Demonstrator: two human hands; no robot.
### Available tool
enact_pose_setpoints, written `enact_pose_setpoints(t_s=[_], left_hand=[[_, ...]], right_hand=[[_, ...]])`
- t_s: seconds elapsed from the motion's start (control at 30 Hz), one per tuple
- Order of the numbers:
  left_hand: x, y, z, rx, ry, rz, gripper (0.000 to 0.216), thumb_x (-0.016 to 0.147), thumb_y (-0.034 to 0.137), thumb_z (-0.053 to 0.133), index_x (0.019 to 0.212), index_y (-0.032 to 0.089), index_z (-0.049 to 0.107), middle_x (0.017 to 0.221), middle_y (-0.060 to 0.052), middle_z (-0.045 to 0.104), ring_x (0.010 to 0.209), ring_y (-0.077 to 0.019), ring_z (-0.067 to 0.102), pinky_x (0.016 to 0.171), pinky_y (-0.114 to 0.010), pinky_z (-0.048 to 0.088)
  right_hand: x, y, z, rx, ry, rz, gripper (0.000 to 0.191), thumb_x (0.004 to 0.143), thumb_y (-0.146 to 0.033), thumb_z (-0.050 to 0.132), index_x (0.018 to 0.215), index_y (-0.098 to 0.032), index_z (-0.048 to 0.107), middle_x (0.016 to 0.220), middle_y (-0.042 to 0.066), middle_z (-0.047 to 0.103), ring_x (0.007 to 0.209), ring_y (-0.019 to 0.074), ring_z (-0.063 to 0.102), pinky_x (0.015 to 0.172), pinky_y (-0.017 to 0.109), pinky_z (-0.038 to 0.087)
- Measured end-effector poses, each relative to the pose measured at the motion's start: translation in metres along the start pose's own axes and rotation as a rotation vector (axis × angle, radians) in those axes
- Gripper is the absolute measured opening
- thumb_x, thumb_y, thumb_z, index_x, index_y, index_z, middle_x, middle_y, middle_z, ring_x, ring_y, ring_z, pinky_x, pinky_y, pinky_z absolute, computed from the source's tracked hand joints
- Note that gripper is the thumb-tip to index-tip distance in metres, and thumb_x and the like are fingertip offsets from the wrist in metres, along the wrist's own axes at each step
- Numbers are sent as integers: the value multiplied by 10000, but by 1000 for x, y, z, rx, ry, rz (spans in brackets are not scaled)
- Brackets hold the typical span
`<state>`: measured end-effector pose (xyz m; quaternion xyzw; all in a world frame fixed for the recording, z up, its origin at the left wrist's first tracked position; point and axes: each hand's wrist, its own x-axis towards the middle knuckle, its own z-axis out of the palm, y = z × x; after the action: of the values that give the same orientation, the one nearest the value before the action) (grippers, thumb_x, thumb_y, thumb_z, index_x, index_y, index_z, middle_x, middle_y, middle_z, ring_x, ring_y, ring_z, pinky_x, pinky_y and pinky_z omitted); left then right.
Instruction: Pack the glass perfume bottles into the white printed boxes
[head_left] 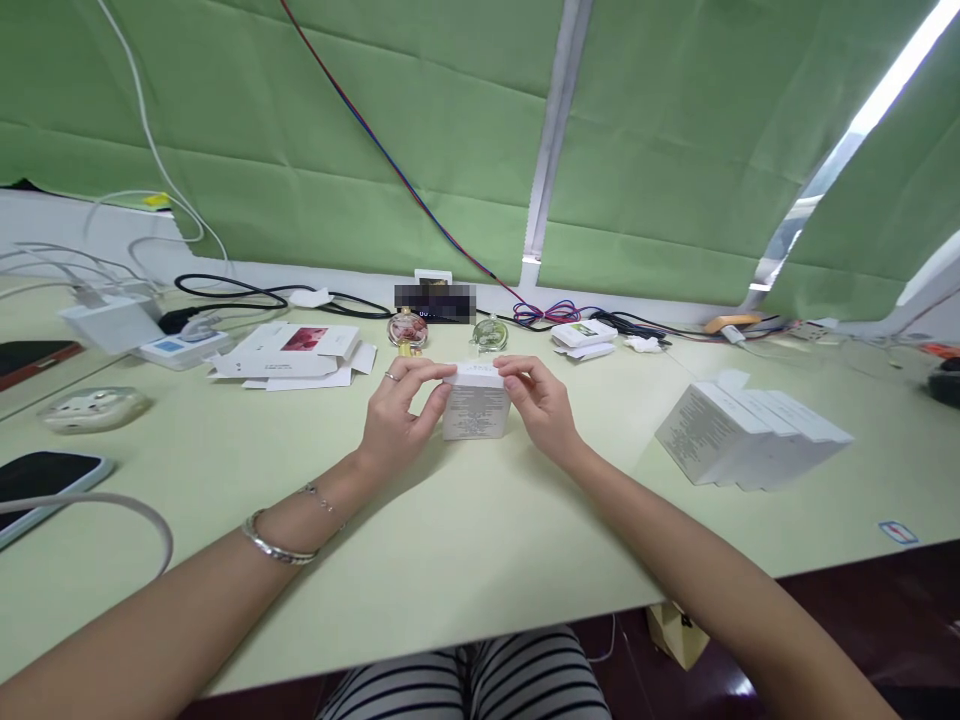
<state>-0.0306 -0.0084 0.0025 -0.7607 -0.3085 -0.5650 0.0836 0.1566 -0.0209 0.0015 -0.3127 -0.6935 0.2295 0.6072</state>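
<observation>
A small white carton (475,412) with printed text on its near face stands upright on the table between my hands. My left hand (401,410) grips its upper left corner between thumb and fingers. At the upper right corner, my right hand (541,402) pinches the carton the same way. The top panel looks closed, though my fingertips cover its ends. Just behind stand two round glass bottles, one reddish (407,330) and one greenish (490,336).
Several white cartons (720,435) stand in a row at right. Flattened packaging (300,352) lies left of the bottles. A phone (45,485), a power adapter (184,347) and cables sit at far left. A small white-green box (583,335) is at the back.
</observation>
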Motion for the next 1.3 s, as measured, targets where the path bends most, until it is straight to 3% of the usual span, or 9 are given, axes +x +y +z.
enact_pose_setpoints(t_s=[0.63,0.97,1.13,1.3], left_hand=[[1,6,-1,-94,-4,-194,134,837,210,526,926,198,625,859,-7,625,770,-112,573,663,-237,478],[3,4,-1,-67,-23,-109,126,843,210,506,895,200,619,836,-14,605,760,-117,553,629,-239,473],[3,2,-1,-32,-38,-68,119,842,228,503,887,207,611,829,-19,553,786,-136,540,690,-281,481],[3,-3,2,-32,-112,-89,132,840,261,503,909,206,600,884,-40,471,845,-159,513,740,-316,485]], right_hand=[[3,-4,-4,-38,-22,-51,131,858,-311,498,865,-219,590,937,42,636,1000,170,590,857,342,494],[4,-3,-7,-76,-42,-85,113,854,-281,495,846,-219,589,949,48,638,996,179,590,864,354,483],[3,-5,-8,-142,-59,-149,119,871,-249,457,853,-220,572,956,51,624,992,173,580,884,359,465],[6,-3,-10,-330,-172,-236,86,833,-247,502,911,-213,518,1052,92,566,1050,206,528,888,395,445]])
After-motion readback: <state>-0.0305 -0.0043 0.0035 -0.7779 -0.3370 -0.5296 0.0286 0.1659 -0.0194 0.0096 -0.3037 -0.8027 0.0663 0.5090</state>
